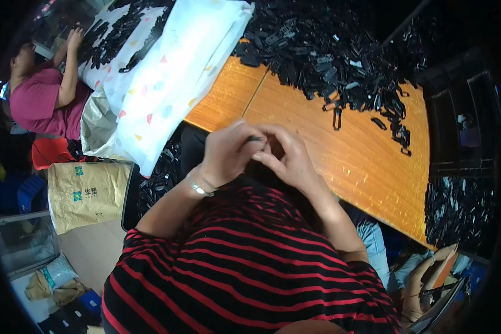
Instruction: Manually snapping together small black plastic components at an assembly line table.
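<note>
My two hands meet in front of my chest, just over the near edge of the wooden table (295, 119). A small black plastic piece (254, 138) shows between the fingers of my left hand (225, 153), which is closed on it. My right hand (288, 156) is curled with thumb and fingers bent in against the left fingertips. What the right fingers pinch is hidden and slightly blurred. Beyond my hands a large heap of black plastic parts (328, 53) covers the far side of the table. A few loose parts lie at its front edge, including a black rectangular frame (338, 119).
A white patterned sheet (167, 83) drapes over the table's left side, with more black parts behind it. A person in a maroon shirt (47, 97) works there. A printed tan sack (89, 195) stands lower left. At lower right another person's hand (423, 273) shows beside a bin of parts (456, 211).
</note>
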The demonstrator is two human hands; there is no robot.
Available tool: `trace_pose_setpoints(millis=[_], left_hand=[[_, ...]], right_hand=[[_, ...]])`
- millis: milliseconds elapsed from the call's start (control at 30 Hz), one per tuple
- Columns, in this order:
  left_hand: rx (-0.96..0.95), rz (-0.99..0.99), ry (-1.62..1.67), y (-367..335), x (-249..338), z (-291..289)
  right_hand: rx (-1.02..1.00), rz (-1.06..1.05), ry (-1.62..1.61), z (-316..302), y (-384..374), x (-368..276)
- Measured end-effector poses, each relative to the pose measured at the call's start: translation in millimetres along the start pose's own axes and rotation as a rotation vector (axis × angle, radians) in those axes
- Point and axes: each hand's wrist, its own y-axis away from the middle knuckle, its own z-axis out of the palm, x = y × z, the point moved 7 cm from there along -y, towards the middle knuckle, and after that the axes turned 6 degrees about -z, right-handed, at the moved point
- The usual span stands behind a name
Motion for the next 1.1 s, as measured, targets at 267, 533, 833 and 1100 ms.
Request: trace_pose_setpoints(millis=[267,533,833,1100], left_hand=[[-0.166,-0.48,-0.883,77,-98,-99],[0.053,0.002,-0.379,-48,-30,-39],[0.294,-0.165,-0.63,-139,-104,-16],[0.443,-0.229,-0.71,-147,-140,-83]], right_hand=[[0.314,0.107,0.536,-113,30,40],[0.254,0.292,1.01,-133,16,49],[0.159,0.295,0.906,-127,18,56],[0.209,0.311,0.847,-129,23,57]])
